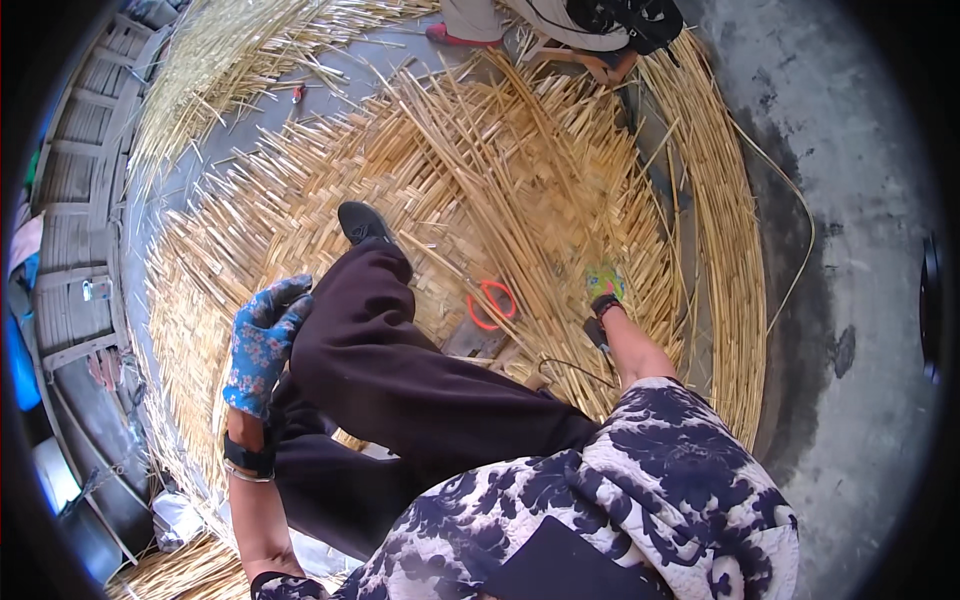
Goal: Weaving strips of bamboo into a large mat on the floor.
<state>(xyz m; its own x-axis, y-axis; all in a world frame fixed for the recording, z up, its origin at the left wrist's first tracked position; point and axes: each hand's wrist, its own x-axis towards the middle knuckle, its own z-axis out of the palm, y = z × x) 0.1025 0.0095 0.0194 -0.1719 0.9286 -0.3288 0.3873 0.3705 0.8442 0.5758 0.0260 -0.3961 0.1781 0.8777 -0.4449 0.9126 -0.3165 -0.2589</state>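
Head view: weaving step on the round bamboo-strip mat [300, 200]. Right hand [604, 284], green glove, presses into the loose strips [540, 190] near centre; grip unclear. Left hand [262, 340], blue floral glove, rests open on the knee [340, 330]. Red scissors [490, 303] beside. Next, as I judge it: needs one strip singled out.

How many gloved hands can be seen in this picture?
2. The left hand, in a blue flowered glove, rests on the person's dark trouser leg. The right hand, in a green glove, reaches down onto the woven mat.
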